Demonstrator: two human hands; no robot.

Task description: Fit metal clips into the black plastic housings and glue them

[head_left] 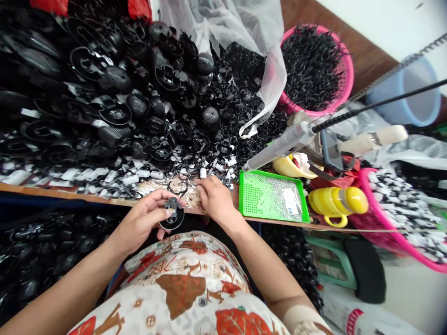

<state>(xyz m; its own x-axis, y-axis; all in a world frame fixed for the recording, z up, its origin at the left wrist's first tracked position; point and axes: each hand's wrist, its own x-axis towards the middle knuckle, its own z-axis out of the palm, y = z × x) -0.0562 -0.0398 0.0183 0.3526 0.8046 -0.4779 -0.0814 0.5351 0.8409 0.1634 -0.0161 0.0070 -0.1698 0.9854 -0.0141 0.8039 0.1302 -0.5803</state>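
My left hand [141, 221] grips a round black plastic part [177, 217] with a thin disc-like rim, held just in front of the table edge. The thumb lies across it, with fingers behind. My right hand [218, 201] rests at the table edge, its thumb and fingertips drawn together by the loose pieces. Whatever sits between those fingertips is too small to make out. Thin pale sticks [191, 195] lie between the two hands, with a dark ring-shaped piece [177, 190] among them. Small white plastic pieces [131, 179] line the table's front.
A large heap of black plastic parts [118, 79] covers the back left. On the right are a green tray [252, 215] of small metal bits, a yellow bottle [326, 201] and a pink basket [350, 77]. A grey-white tool [279, 148] hangs diagonally from a coiled cable.
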